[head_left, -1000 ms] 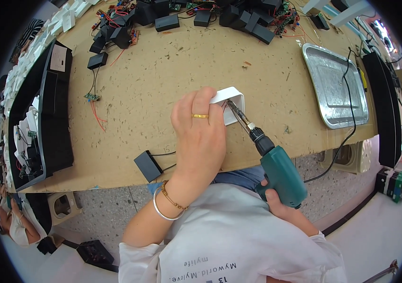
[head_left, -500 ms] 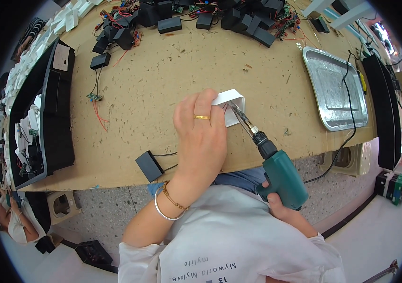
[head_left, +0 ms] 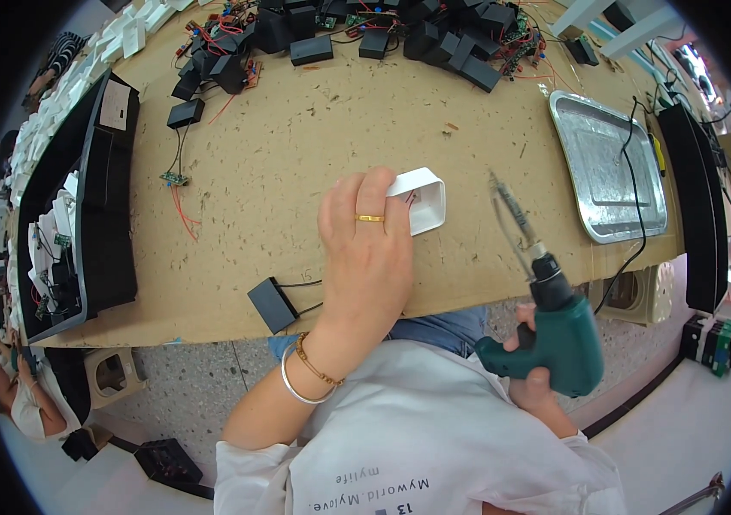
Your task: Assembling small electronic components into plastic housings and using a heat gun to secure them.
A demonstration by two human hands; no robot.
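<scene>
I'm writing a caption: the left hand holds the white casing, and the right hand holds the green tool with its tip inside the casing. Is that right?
Not quite: the left hand holds the white casing and the right hand the green tool, but the head view shows the tip outside the casing, off to its right.

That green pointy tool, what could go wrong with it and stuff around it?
The green tool might be hot, and a slip could hurt the left hand, which holds the white case. The black cord lies across the metal tray and could snag. The black block sits near the table edge, so the left forearm might nudge it off.
</scene>
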